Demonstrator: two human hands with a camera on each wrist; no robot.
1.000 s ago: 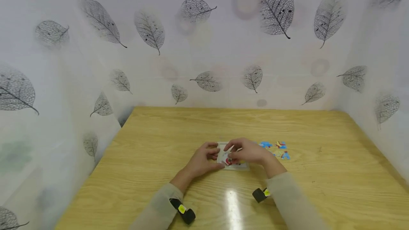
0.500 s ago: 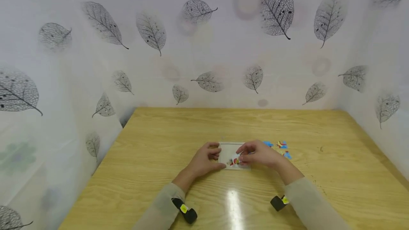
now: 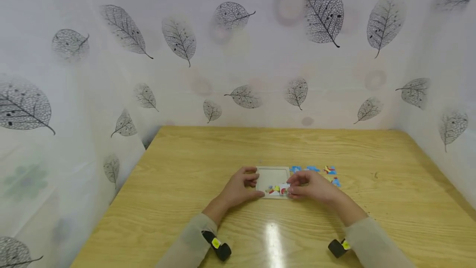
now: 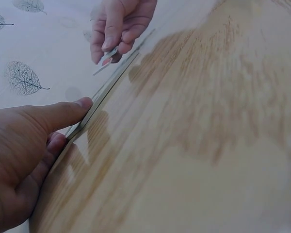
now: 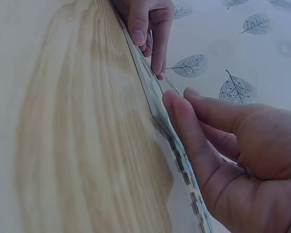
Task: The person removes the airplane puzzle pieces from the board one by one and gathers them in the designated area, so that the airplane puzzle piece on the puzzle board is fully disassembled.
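Observation:
A pale puzzle tray (image 3: 273,176) with a raised rim lies flat on the table. My left hand (image 3: 239,185) holds it by the left side, with the thumb at the near left corner and the fingers along the left rim. Between thumb and fingertips my right hand (image 3: 314,187) pinches a small white puzzle piece (image 3: 284,189) with a red patch, over the tray's near right corner. In the left wrist view this piece (image 4: 106,61) is tilted above the tray. Left of it, a colourful piece (image 3: 273,190) lies along the tray's near rim.
Several loose blue, yellow and red puzzle pieces (image 3: 329,170) lie on the wooden table (image 3: 208,152) right of the tray, partly hidden by the right hand. A leaf-patterned cloth (image 3: 245,53) rises behind the table and at both sides. Each wrist carries a black camera (image 3: 222,251).
My right hand has moved right across the tray with the pinched piece, from its middle to the near right corner, uncovering the tray's inside. The left hand keeps its hold.

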